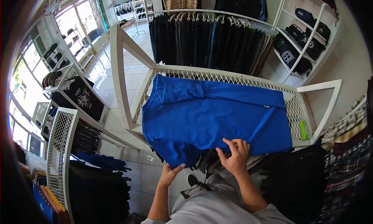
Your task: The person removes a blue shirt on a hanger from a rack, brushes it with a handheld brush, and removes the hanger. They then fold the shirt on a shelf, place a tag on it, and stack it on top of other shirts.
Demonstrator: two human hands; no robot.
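A blue garment (221, 111) of smooth, matte cloth lies flat across the mesh top of a white metal rack (303, 123). Its body makes a broad, roughly rectangular shape, with a folded-over flap along the far side, a long crease running to the right and softer wrinkles near the front. A small pale tag (267, 106) shows near the far right part. The cloth hides most of the diamond-patterned mesh and hangs a little over the near edge.

The left hand (169, 173) pinches the lowest near-left corner of the cloth between thumb and fingers. The right hand (235, 156) is at the near edge, right of the middle, its thumb and forefinger spread apart and released; the forefinger tip appears to rest on the cloth, though the contact is hard to make out.

A bright green packet (304, 130) sits on the mesh at the right end, just beside the garment. The rack's angular tube frames rise at both ends, beyond the cloth's left and right edges. Past the far side, dark trousers (186, 41) hang close together on a rail. Caps (299, 45) fill white shelves at the upper right, and plaid shirts (345, 154) hang at the right. Glossy pale tiles (132, 68) cover the floor.
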